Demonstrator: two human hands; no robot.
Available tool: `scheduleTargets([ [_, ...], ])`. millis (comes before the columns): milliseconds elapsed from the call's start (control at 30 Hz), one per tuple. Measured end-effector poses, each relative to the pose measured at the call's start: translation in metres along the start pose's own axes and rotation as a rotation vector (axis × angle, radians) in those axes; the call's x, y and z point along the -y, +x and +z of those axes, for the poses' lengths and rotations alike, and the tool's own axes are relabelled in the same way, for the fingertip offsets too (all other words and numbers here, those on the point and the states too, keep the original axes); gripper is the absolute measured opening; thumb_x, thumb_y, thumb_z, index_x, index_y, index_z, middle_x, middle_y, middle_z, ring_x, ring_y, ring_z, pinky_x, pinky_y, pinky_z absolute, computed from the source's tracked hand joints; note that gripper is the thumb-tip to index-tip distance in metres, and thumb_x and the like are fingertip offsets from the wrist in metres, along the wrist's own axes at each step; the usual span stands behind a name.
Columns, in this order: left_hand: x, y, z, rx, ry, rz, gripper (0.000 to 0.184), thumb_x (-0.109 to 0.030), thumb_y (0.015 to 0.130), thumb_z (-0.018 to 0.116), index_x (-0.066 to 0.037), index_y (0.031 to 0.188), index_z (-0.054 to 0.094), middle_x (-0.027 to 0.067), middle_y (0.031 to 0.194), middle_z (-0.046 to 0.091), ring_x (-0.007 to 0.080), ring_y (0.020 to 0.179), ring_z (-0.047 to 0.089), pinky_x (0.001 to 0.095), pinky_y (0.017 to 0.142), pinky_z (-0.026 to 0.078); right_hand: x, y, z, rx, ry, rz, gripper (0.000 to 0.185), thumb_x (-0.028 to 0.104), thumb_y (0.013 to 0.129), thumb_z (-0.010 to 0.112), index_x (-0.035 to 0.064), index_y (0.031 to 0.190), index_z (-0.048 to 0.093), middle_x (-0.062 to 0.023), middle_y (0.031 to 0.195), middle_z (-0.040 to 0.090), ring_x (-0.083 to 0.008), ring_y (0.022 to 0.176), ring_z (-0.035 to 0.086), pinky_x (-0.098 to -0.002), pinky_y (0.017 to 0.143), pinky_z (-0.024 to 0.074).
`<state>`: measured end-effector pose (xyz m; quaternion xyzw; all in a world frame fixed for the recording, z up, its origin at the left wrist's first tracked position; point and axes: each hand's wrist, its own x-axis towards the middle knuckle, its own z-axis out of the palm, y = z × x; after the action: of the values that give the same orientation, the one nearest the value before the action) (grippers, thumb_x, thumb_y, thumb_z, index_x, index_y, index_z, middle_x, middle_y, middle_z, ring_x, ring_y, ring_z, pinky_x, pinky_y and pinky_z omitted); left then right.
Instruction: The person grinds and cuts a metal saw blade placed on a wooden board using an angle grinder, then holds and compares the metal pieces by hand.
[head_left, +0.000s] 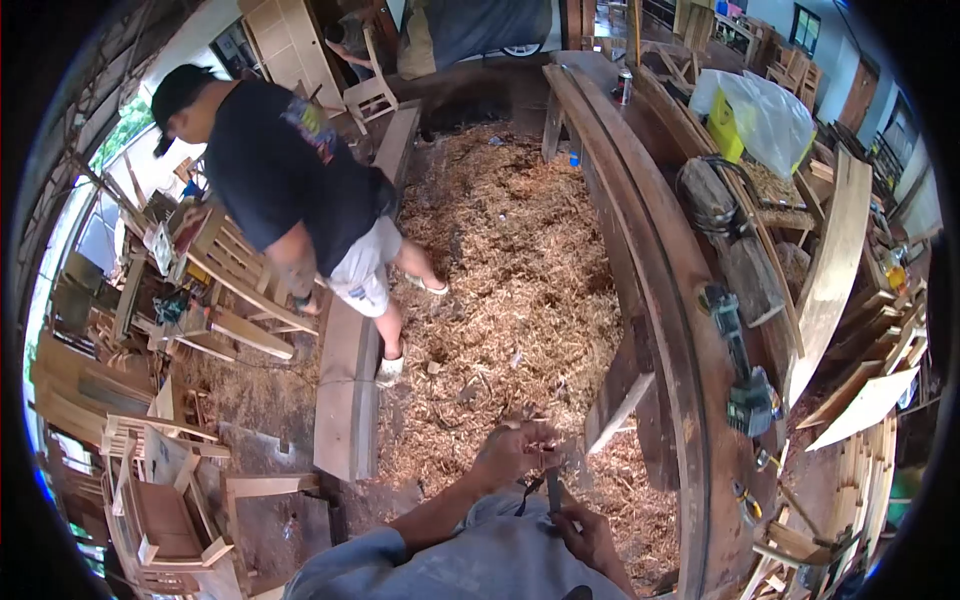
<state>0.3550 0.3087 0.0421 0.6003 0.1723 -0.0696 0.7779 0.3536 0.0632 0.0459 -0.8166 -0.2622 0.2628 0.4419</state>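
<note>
My left hand (515, 455) is raised in front of my body above the shavings, its fingers curled together. A thin dark cord (528, 494) hangs just below it; what those fingers hold is too small to make out. Lower and to the right, close against my grey shirt (470, 555), my right hand (588, 540) has its fingers closed at the lower end of a narrow dark strip (553, 490). The strip stands roughly upright between the two hands. Its kind cannot be told.
Wood shavings (510, 260) cover the floor. To my right runs a long wooden bench (680, 280) bearing a green cordless power tool (740, 360), a can (624, 86) and wood blocks (752, 280). A co-worker (290, 180) bends over a wooden chair (235, 260) beside a beam (348, 400).
</note>
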Motion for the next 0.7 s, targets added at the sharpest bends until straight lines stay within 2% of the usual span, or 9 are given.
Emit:
scheduleTargets([
  [67, 0.008, 0.036, -0.031, 0.009, 0.103, -0.032, 0.042, -0.010, 0.092, 0.073, 0.001, 0.129, 0.058, 0.0081, 0.113, 0.069, 0.0150, 0.105, 0.064, 0.0297, 0.093, 0.054, 0.017, 0.035, -0.013, 0.085, 0.143, 0.130, 0.023, 0.022, 0.095, 0.068, 0.0006, 0.101, 0.074, -0.0153, 0.089, 0.075, -0.0219, 0.081, 0.074, -0.0344, 0.073, 0.0571],
  [133, -0.010, 0.069, -0.060, -0.159, -0.302, 0.015, 0.031, -0.013, 0.092, 0.073, 0.000, 0.120, 0.065, 0.0076, 0.109, 0.070, 0.0155, 0.103, 0.065, 0.0308, 0.094, 0.052, 0.013, 0.075, -0.016, 0.140, 0.128, 0.156, 0.024, 0.022, 0.094, 0.069, -0.0012, 0.101, 0.073, -0.0151, 0.087, 0.075, -0.0221, 0.079, 0.074, -0.0340, 0.072, 0.0570],
  [167, -0.020, 0.087, -0.080, -0.219, -0.320, -0.083, 0.033, -0.013, 0.092, 0.073, 0.000, 0.120, 0.064, 0.0064, 0.109, 0.070, 0.0161, 0.103, 0.064, 0.0313, 0.096, 0.050, 0.010, 0.099, -0.017, 0.149, 0.113, 0.191, 0.024, 0.021, 0.094, 0.070, -0.0012, 0.102, 0.073, -0.0148, 0.086, 0.075, -0.0222, 0.078, 0.074, -0.0341, 0.072, 0.0571],
  [267, -0.025, 0.149, -0.155, -0.293, -0.414, 0.023, 0.036, -0.014, 0.093, 0.073, -0.002, 0.125, 0.062, 0.0061, 0.111, 0.069, 0.0155, 0.104, 0.063, 0.0308, 0.097, 0.049, 0.005, 0.188, -0.013, 0.189, 0.052, 0.290, 0.023, 0.021, 0.092, 0.072, 0.0008, 0.103, 0.074, -0.0134, 0.089, 0.075, -0.0203, 0.081, 0.073, -0.0341, 0.073, 0.0568],
  [400, -0.004, 0.252, -0.251, -0.167, -0.318, 0.141, 0.044, -0.023, 0.093, 0.074, -0.002, 0.129, 0.059, 0.0071, 0.121, 0.065, 0.0160, 0.108, 0.061, 0.0326, 0.099, 0.049, 0.043, 0.350, 0.005, 0.190, 0.069, 0.347, 0.024, 0.023, 0.091, 0.072, 0.0008, 0.100, 0.073, -0.0164, 0.081, 0.073, -0.0244, 0.076, 0.072, -0.0361, 0.071, 0.0556],
  [433, -0.041, 0.262, -0.267, -0.175, -0.068, 0.049, 0.052, -0.028, 0.091, 0.076, -0.001, 0.131, 0.057, 0.0088, 0.123, 0.064, 0.0173, 0.109, 0.062, 0.0331, 0.098, 0.051, 0.055, 0.388, 0.007, 0.230, 0.088, 0.386, 0.023, 0.023, 0.091, 0.072, 0.0021, 0.101, 0.073, -0.0152, 0.082, 0.074, -0.0234, 0.076, 0.072, -0.0361, 0.071, 0.0555],
  [467, -0.045, 0.278, -0.281, -0.165, -0.167, 0.088, 0.052, -0.032, 0.089, 0.079, 0.000, 0.126, 0.062, 0.0100, 0.118, 0.068, 0.0174, 0.107, 0.065, 0.0325, 0.096, 0.052, 0.069, 0.420, 0.008, 0.263, 0.074, 0.395, 0.023, 0.023, 0.091, 0.072, 0.0021, 0.101, 0.073, -0.0152, 0.082, 0.074, -0.0234, 0.076, 0.072, -0.0361, 0.071, 0.0555],
  [533, -0.067, 0.300, -0.327, -0.199, -0.179, 0.068, 0.042, -0.030, 0.089, 0.078, 0.000, 0.117, 0.068, 0.0089, 0.110, 0.071, 0.0158, 0.103, 0.066, 0.0310, 0.094, 0.052, 0.112, 0.493, 0.011, 0.347, -0.022, 0.138, 0.021, 0.022, 0.091, 0.072, 0.0046, 0.103, 0.074, -0.0139, 0.085, 0.074, -0.0222, 0.077, 0.071, -0.0358, 0.071, 0.0552],
  [700, -0.176, 0.332, -0.438, -0.459, -0.478, -0.054, 0.023, -0.018, 0.092, 0.075, 0.001, 0.104, 0.070, 0.0054, 0.095, 0.071, 0.0142, 0.089, 0.066, 0.0286, 0.086, 0.053, 0.145, 0.606, 0.011, 0.430, -0.158, 0.053, 0.018, 0.020, 0.089, 0.074, 0.0049, 0.099, 0.075, -0.0195, 0.092, 0.073, -0.0347, 0.086, 0.073, -0.0406, 0.074, 0.0563],
])
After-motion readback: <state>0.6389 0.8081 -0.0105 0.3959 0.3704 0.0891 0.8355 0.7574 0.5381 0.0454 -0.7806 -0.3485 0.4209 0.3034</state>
